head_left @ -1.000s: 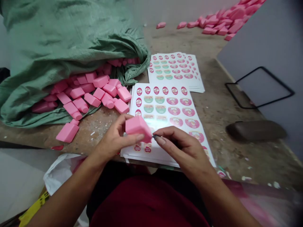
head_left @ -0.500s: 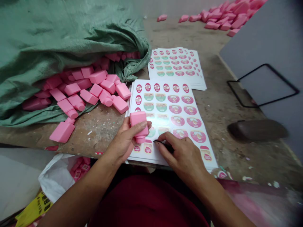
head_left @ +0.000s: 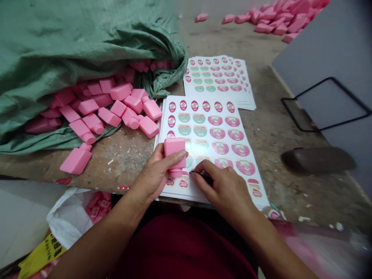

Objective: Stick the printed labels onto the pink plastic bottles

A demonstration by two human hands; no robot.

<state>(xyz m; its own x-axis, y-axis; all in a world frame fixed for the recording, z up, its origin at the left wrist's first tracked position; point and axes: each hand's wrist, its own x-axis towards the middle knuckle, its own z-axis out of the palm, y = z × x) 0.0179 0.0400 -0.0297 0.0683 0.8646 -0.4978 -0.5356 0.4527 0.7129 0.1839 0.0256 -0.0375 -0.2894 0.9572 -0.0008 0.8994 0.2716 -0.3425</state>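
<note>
My left hand [head_left: 157, 174] is closed round a small pink plastic bottle [head_left: 174, 152], held cap down over the near sticker sheet [head_left: 209, 139]. My right hand [head_left: 223, 186] rests on the same sheet's near edge, fingers pinched on a thin dark tool whose tip touches the sheet just right of the bottle. The sheet carries rows of oval pink and green labels. A second stack of sticker sheets [head_left: 221, 79] lies behind it.
A green woven sack [head_left: 72, 46] spills several pink bottles [head_left: 116, 110] onto the worn table at left. More pink bottles [head_left: 279, 17] are heaped at the far right. A black wire frame [head_left: 325, 104] and a dark flat object [head_left: 318, 159] lie at right. A white bag [head_left: 72, 217] with labelled bottles sits below the table edge.
My left hand turned the pink bottle from tilted sideways to cap down and brought it over the sheet. My right hand lowered onto the sheet with the tool.
</note>
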